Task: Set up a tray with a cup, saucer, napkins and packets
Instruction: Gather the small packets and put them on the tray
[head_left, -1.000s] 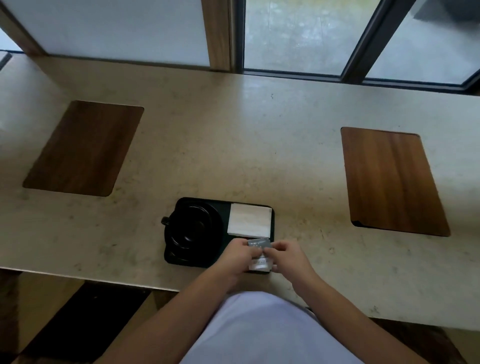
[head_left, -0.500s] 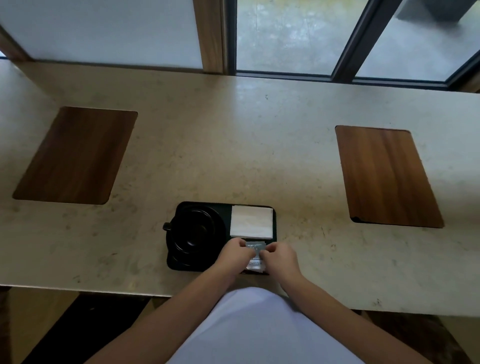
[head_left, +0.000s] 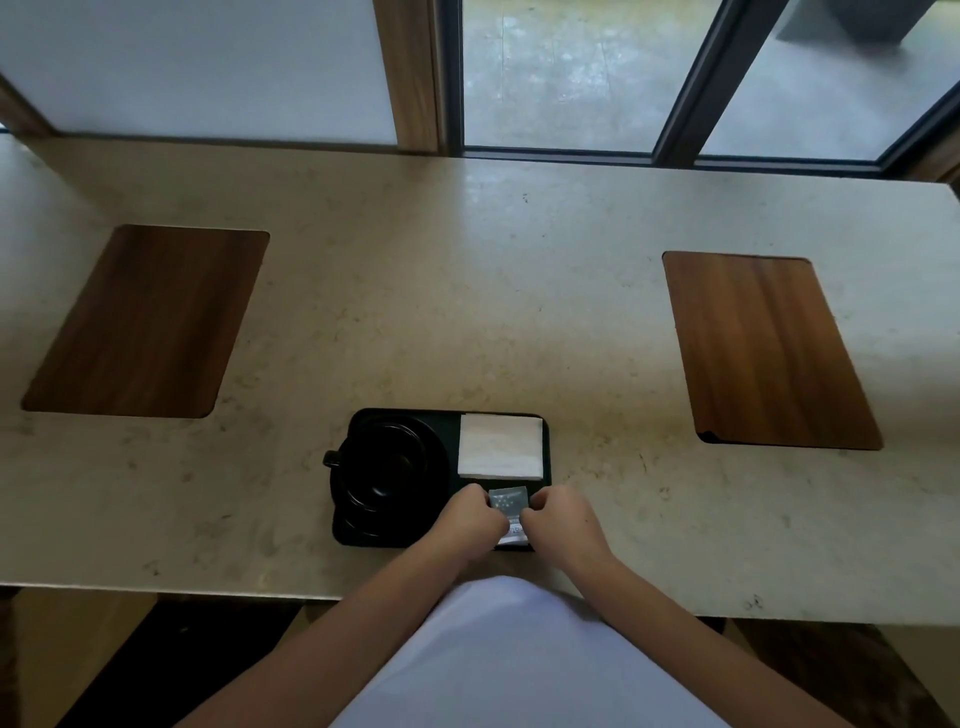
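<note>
- the packets (head_left: 508, 500) sit at the near right corner of the black tray (head_left: 450, 422), just in front of the napkins (head_left: 500, 447), and both hands are on them.
- the left hand (head_left: 471, 513) has its fingers curled in against the packets' left edge; the right hand (head_left: 558, 515) does the same on the right edge, so each is pinching a side of the little stack.
- i'd judge the packets light, thin and a bit slick, likely to slide over one another, so taking them by the two short edges and squaring them between both hands looks the sensible hold.
- the napkins look soft and limp, a folded white pile best left flat or lifted from below.
- the cup (head_left: 384, 465) and saucer (head_left: 439, 486) are dark and glossy, probably hard and breakable; the cup's handle (head_left: 331, 459) sticks out left past the tray rim.
- the tray holds everything: cup on saucer filling its left part, napkins far right, packets near right. whether the cup has anything in it i cannot tell.
- the tray rests on the pale counter (head_left: 467, 312), close to its near edge.
</note>
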